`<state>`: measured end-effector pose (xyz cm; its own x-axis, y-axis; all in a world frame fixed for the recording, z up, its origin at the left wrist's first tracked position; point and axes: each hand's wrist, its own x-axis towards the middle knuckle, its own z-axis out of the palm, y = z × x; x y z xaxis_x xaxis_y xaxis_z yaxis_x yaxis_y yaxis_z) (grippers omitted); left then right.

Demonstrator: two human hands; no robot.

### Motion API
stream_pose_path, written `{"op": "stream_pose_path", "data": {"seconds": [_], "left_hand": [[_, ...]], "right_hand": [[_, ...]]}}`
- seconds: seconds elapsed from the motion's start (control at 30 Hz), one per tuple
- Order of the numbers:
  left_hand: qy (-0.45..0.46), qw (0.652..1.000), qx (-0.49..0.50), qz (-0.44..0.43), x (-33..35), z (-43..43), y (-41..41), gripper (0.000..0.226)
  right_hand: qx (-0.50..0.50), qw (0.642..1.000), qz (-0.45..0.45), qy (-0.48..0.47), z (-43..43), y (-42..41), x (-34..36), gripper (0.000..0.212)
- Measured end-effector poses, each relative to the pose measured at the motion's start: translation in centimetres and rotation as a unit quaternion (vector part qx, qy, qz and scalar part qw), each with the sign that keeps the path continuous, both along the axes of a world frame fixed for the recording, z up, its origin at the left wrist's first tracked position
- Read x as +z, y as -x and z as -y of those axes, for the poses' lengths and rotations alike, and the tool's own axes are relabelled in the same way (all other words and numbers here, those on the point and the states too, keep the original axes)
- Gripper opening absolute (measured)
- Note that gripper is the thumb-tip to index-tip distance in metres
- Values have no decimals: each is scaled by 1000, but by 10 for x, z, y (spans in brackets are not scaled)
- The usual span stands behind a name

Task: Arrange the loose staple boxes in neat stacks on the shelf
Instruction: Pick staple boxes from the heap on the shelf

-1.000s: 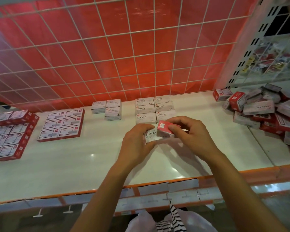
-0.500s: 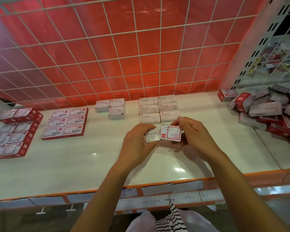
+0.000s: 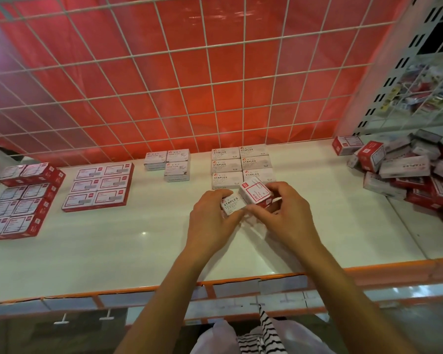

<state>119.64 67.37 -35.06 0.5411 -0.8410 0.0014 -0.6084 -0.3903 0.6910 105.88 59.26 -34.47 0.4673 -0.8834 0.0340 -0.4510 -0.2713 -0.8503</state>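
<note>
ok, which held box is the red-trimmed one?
The tilted box in the right hand: red-bordered label, red sides. The left hand holds a white STAPLES box.

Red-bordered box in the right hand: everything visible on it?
The red-bordered box is a small closed carton, apparently cardboard: white top face with red frame and red corner label, red sides, print unreadable. It is tilted, in front of the STAPLES stack. The right hand pinches it, fingers at its right end, thumb on the near side. It seems to abut the STAPLES box held by the left hand.
</note>
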Motion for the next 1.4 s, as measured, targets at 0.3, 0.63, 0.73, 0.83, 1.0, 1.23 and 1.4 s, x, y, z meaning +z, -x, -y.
{"op": "stream_pose_path", "data": {"seconds": [0.3, 0.63, 0.73, 0.83, 1.0, 1.23, 1.4], "left_hand": [[34, 999, -23, -20, 1, -3, 8, 44], [11, 994, -91, -56, 8, -20, 14, 42], [9, 993, -106, -55, 7, -26, 17, 41], [2, 993, -108, -46, 3, -36, 16, 42], [14, 996, -87, -34, -3, -54, 3, 43], [26, 998, -61, -20, 1, -84, -46, 41], [11, 999, -45, -2, 4, -110, -100, 43]], "right_hand": [[101, 995, -13, 12, 5, 13, 5, 49], [262, 963, -45, -44, 35, 34, 12, 70], [329, 941, -59, -46, 36, 30, 16, 75], [368, 926, -79, -26, 34, 25, 18, 66], [375, 923, -83, -6, 23, 9, 22, 44], [304, 951, -57, 27, -10, -36, 17, 39], [275, 960, -56, 16, -48, -89, 16, 41]]}}
